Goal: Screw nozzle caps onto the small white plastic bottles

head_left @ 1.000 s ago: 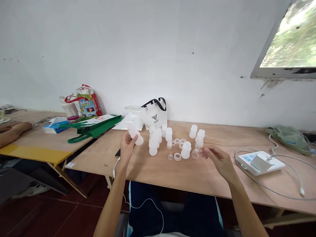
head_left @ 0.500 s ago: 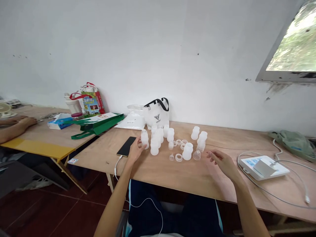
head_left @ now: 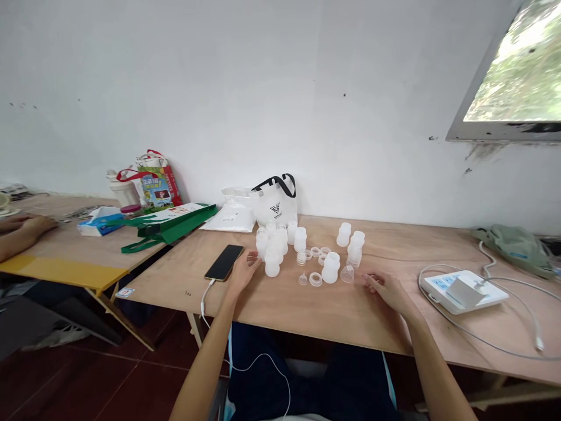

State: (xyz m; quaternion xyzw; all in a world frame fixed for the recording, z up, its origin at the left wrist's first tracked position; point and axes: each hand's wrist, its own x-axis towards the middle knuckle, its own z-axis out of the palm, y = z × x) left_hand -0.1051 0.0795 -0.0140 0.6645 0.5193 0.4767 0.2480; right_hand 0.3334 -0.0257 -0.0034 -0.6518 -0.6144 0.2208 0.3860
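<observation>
Likely light and slick, those baby bottles (head_left: 272,266) suit waist grips; left hand (head_left: 243,270) beside them, hold unclear; right hand (head_left: 389,290) slack, empty.

Frosted bottles (head_left: 272,264), pale rings (head_left: 315,285), clear cap (head_left: 347,274)
Bottles stand upright on the desk (head_left: 302,310), several clustered; rings lie flat; the cap sits beside one bottle.

Navy bottoms (head_left: 254,394), side stripes (head_left: 390,380) (pale blue), bare forearms (head_left: 205,356)
</observation>
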